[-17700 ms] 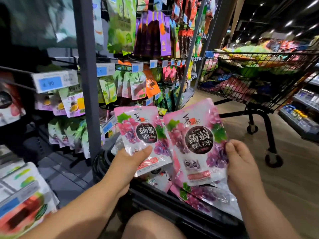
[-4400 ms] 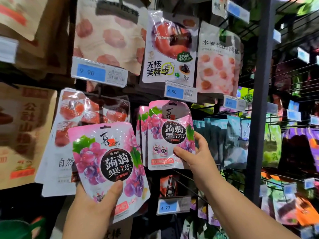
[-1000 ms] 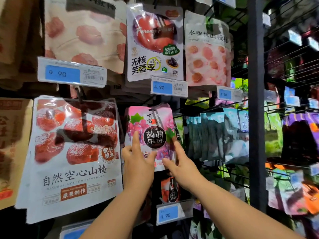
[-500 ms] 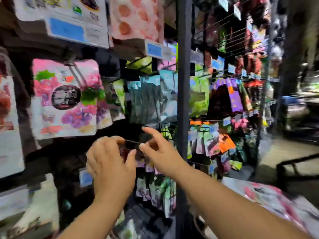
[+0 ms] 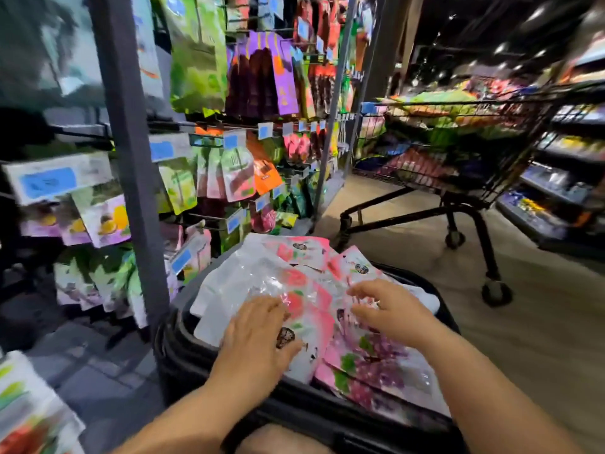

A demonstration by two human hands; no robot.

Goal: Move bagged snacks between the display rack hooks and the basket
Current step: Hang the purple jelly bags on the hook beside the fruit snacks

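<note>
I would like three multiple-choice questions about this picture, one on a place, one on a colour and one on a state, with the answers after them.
1. Where do the pink snack bags lie?
A) on the floor
B) in the black basket
C) in the wire cart

2. What colour are the price labels on the rack?
A) yellow
B) red
C) blue

3. What are the left hand and the right hand doing?
A) resting on the bags, fingers spread
B) reaching up to a hook
C) lifting one bag in the air

Answers:
1 B, the basket's dark rim runs round the pile.
2 C, each label shows a blue field.
3 A, both hands lie low on the pile and no bag is raised.
</note>
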